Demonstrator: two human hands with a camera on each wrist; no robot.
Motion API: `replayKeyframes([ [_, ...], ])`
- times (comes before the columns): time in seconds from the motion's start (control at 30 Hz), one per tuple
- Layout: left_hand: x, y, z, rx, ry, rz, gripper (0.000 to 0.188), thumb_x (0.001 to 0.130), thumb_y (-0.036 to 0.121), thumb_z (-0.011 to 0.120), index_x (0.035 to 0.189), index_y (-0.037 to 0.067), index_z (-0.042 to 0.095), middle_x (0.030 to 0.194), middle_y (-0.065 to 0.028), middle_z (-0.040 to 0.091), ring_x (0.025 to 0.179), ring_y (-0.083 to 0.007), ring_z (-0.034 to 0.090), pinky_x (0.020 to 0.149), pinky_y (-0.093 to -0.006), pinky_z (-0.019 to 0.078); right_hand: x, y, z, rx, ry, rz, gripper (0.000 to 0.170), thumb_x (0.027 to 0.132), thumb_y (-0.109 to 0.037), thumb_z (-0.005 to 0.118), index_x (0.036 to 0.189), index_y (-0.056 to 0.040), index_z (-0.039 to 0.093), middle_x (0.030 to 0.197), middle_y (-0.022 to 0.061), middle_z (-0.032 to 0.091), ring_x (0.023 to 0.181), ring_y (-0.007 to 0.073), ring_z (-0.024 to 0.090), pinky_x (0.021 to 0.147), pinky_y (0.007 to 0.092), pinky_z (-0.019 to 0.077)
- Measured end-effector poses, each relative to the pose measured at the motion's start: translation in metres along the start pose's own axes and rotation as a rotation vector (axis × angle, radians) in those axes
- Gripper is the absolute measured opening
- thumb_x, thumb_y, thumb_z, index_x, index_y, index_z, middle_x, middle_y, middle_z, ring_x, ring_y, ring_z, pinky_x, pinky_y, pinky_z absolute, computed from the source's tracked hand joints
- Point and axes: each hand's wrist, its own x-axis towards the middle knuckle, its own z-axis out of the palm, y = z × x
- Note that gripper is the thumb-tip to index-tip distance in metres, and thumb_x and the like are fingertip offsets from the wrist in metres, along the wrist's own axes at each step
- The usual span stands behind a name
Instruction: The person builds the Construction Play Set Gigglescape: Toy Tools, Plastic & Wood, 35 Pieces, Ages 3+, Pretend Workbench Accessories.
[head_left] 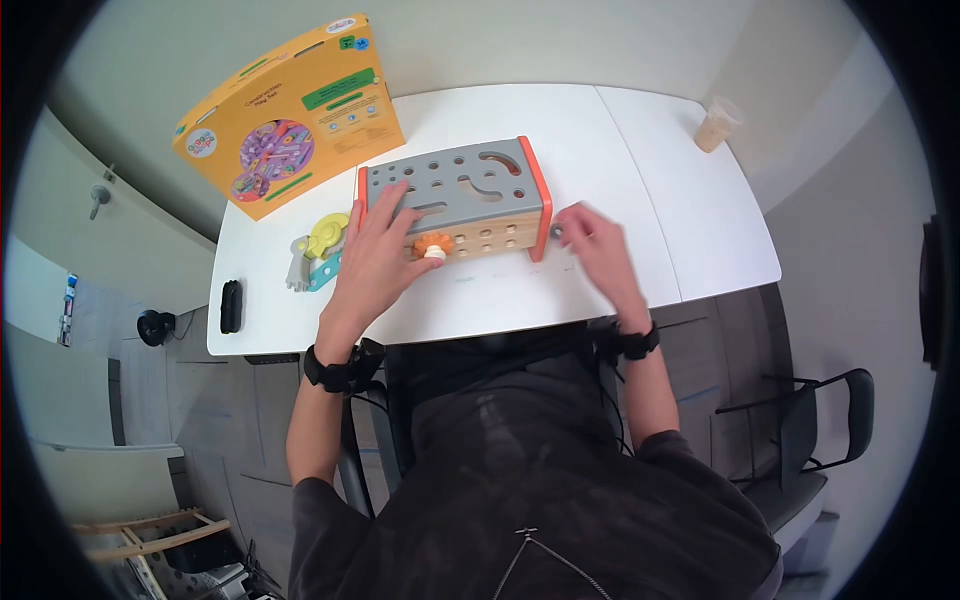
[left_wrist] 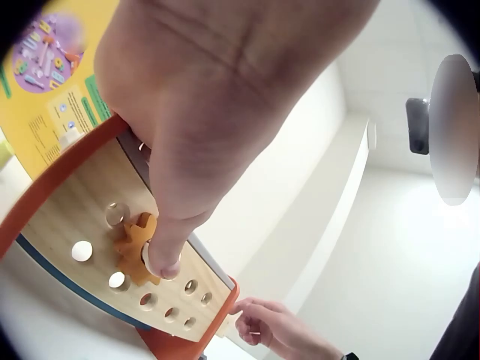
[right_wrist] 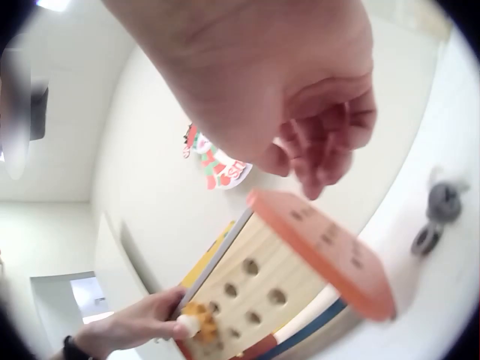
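A toy workbench [head_left: 455, 185] with a grey holed top, wooden sides and orange-red end panels stands on the table. My left hand [head_left: 372, 248] lies spread over its left end, fingers on the grey top. Its thumb presses the white bolt head [head_left: 434, 254] at the centre of an orange gear [left_wrist: 137, 250] on the holed wooden side. Off the right end panel [right_wrist: 322, 255] hovers my right hand [head_left: 598, 250], slightly blurred, its fingers loosely curled with nothing visible in them. Small grey round pieces [right_wrist: 444, 202] lie on the table beside that panel, close to the right fingertips in the head view.
A yellow play-set box [head_left: 290, 115] stands behind on the left. Yellow, grey and teal toy pieces [head_left: 325, 235] lie left of the workbench, and a black case [head_left: 231, 306] sits near the table's left edge. A plastic cup [head_left: 717, 125] stands at the far right.
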Motion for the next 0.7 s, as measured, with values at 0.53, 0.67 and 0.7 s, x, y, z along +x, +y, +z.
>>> replayKeyframes([
  [0.53, -0.005, -0.013, 0.008, 0.001, 0.060, 0.080, 0.058, 0.083, 0.034, 0.084, 0.129, 0.006, 0.063, 0.161, -0.0165, 0.041, 0.152, -0.0336, 0.035, 0.125, -0.0585, 0.0219, 0.009, -0.034, 0.005, -0.383, 0.052, -0.566, 0.044, 0.092, -0.012, 0.070, 0.135, -0.0103, 0.059, 0.140, 0.0160, 0.054, 0.130, 0.0338, 0.052, 0.108, 0.0464, 0.0418],
  [0.67, -0.006, -0.014, 0.009, 0.005, 0.046, 0.063, 0.060, 0.082, 0.035, 0.085, 0.130, 0.006, 0.063, 0.161, -0.0163, 0.041, 0.152, -0.0334, 0.035, 0.125, -0.0582, 0.0210, -0.016, -0.047, 0.062, -0.829, -0.042, -0.763, 0.072, 0.086, -0.011, 0.075, 0.152, -0.0184, 0.046, 0.159, 0.0171, 0.038, 0.146, 0.0354, 0.037, 0.115, 0.0613, 0.0294],
  [0.7, -0.005, -0.014, 0.007, 0.016, 0.034, 0.057, 0.060, 0.082, 0.036, 0.085, 0.130, 0.007, 0.062, 0.161, -0.0163, 0.041, 0.152, -0.0333, 0.035, 0.125, -0.0579, 0.0207, -0.009, -0.018, 0.080, -0.963, -0.016, -0.761, 0.085, 0.085, -0.012, 0.075, 0.159, -0.0270, 0.036, 0.165, 0.0167, 0.029, 0.151, 0.0352, 0.030, 0.117, 0.0649, 0.0228],
])
